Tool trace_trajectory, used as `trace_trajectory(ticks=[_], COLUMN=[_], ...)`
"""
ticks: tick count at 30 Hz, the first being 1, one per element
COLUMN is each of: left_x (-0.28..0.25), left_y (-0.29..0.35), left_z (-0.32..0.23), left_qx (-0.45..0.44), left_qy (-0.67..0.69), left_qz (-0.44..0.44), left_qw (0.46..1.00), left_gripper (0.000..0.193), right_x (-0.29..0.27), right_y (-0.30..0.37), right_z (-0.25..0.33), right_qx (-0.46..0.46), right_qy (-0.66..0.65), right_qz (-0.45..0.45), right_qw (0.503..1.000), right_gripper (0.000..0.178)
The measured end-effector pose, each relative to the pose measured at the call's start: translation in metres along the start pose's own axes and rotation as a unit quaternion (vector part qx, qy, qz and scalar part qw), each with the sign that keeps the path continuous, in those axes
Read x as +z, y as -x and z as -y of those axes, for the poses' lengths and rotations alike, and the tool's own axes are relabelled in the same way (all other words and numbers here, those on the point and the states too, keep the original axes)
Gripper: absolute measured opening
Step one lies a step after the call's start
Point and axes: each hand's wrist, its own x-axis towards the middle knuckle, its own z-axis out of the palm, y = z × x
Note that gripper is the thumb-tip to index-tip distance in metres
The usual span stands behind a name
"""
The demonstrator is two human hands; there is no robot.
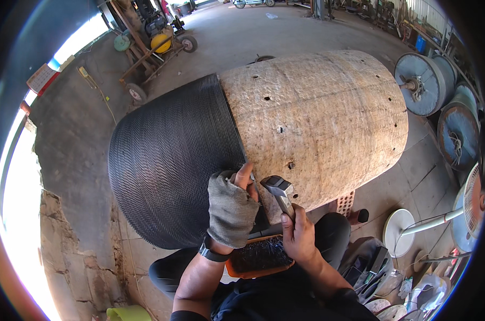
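Note:
A large wooden drum (317, 112) lies on its side before me, dotted with small dark holes. Its left part is wrapped in tightly ridged black material (167, 155), which ends in a straight edge near the middle. At that edge rests my left hand (233, 206), in a grey glove that leaves the fingertips bare. Thumb and fingers are pinched together; what they hold is too small to make out. My right hand (300, 235) grips a hammer (280, 193) by its handle, the metal head just right of the left fingers. Below both hands, an orange tray (248, 275) contains small dark pieces.
Large blue-grey reels (421, 85) stand at the right. Nearer, a white pedestal fan (437, 220) stands with its round base on the floor. A wheeled frame (157, 53) carrying a yellow tank is at the back left. Lower left, a yellow-green object (129, 313) lies near my leg.

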Motion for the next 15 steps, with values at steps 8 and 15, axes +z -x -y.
trace_trajectory(ticks=[8,15], left_x=[0.024,0.026], left_y=[0.007,0.002], left_z=[0.0,0.001], left_qx=[-0.018,0.013], left_qy=[-0.078,-0.048], left_qz=[-0.036,-0.054], left_qw=[0.996,0.997], left_gripper=[0.074,0.067], right_x=[-0.004,-0.01], right_y=[-0.005,-0.011], right_z=[0.008,0.013], right_qx=[0.0,-0.018], right_qy=[0.055,0.051], right_qz=[0.023,-0.005], right_qw=[0.998,0.999], right_gripper=[0.029,0.024])
